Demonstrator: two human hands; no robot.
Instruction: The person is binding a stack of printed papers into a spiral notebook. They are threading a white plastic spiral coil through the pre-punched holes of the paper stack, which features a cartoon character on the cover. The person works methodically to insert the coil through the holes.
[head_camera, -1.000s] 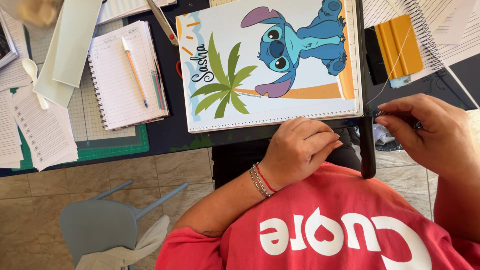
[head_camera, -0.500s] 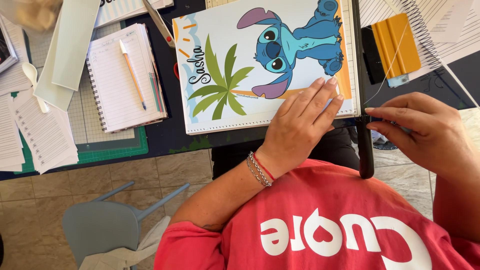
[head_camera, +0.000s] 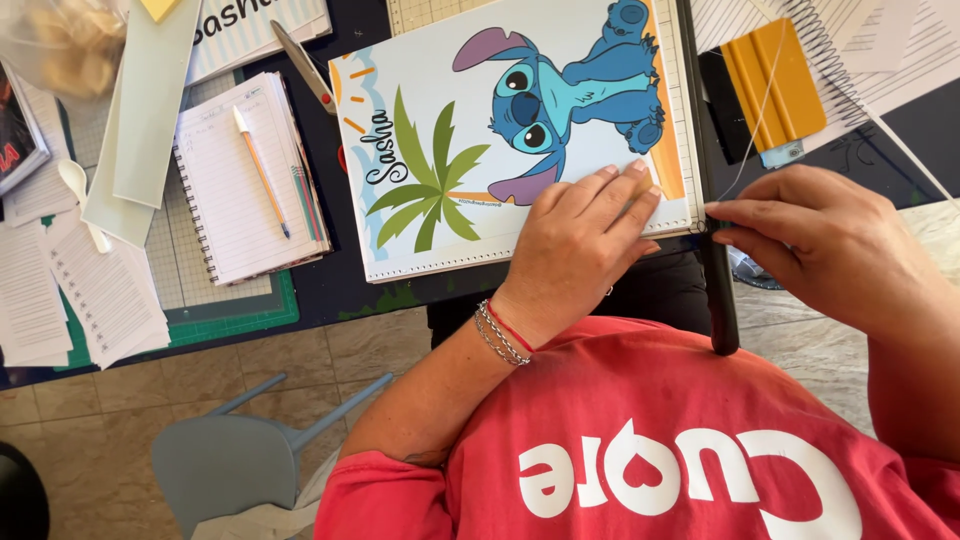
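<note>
over on the left, a spiral notebook (head_camera: 245, 180) with a pencil (head_camera: 260, 170) on it lies on the dark desk (head_camera: 330, 290), just beside a printed cover sheet (head_camera: 510, 140) showing a blue cartoon creature and a green palm. the left hand (head_camera: 580, 240) lies flat on that sheet's lower right corner, fingers together and pressing it down. just right of it, the right hand (head_camera: 830, 245) pinches thumb and forefinger at the sheet's edge by the black trimmer bar (head_camera: 715, 270), with a yellow squeegee (head_camera: 775, 85) beyond.
</note>
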